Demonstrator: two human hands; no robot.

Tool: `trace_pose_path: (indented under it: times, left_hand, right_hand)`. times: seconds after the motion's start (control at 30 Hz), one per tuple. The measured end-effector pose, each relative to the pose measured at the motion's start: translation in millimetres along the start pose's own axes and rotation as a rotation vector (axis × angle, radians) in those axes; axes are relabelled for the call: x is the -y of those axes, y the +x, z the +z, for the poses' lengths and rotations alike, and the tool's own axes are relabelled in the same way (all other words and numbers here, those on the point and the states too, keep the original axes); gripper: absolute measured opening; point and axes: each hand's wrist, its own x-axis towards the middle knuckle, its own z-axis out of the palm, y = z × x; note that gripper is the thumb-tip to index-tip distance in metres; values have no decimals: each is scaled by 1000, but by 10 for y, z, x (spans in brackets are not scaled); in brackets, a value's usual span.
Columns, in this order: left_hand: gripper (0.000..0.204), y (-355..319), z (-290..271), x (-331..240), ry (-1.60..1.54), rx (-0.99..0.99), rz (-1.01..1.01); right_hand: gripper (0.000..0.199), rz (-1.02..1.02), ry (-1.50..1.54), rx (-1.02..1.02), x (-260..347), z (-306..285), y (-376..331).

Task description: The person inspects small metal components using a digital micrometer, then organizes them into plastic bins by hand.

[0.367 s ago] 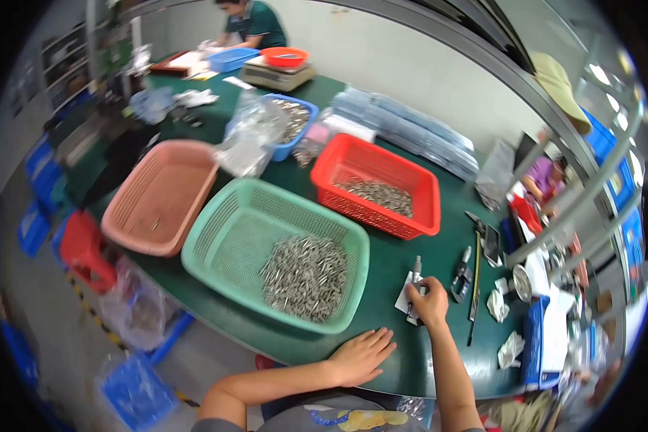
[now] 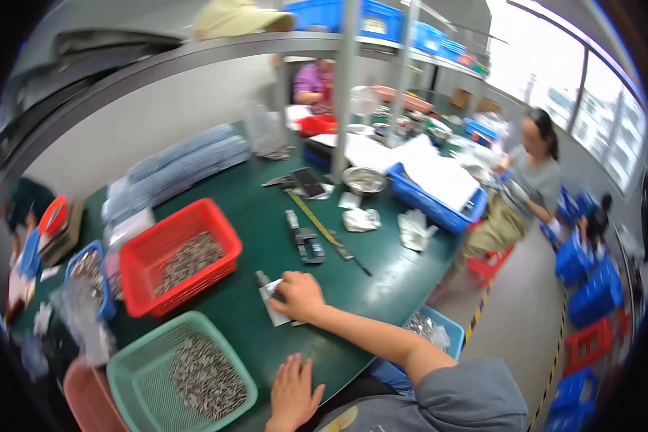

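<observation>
Head view: right hand (image 2: 299, 295) rests fingers-down on a small white packet (image 2: 273, 306) lying on the green table (image 2: 381, 273), pressing it rather than gripping; a thin grey piece (image 2: 262, 277) sticks out just past the packet. Left hand (image 2: 293, 392) lies flat and open on the table edge, holding nothing, just beside the green basket (image 2: 133, 363) of small metal parts. Red basket (image 2: 144, 259) with similar parts sits behind the packet. Ruler (image 2: 324, 229) and black tool (image 2: 306, 245) lie near the right hand.
</observation>
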Motion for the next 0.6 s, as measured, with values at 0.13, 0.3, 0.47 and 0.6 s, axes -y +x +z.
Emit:
trace_pose_path:
  times: [0.13,0.3,0.47,0.6]
  left_hand:
    - [45,-64,-147,-198,-23,-8,-70]
    - [49,-39,-124,-269,-110,90,-154]
    - [45,-22,-125,-242,-260,18,-383]
    - [31,119,-107,-233,-199,-92,-433]
  right_hand:
    - [31,-51,69,-28,-141,-209,-67]
    - [29,179,-138,-417,-1501,-1282,-91]
    - [36,605,-606,-513,-2986,-2383,-309]
    - [49,1026,-594,-120,-3361,-2843,-273]
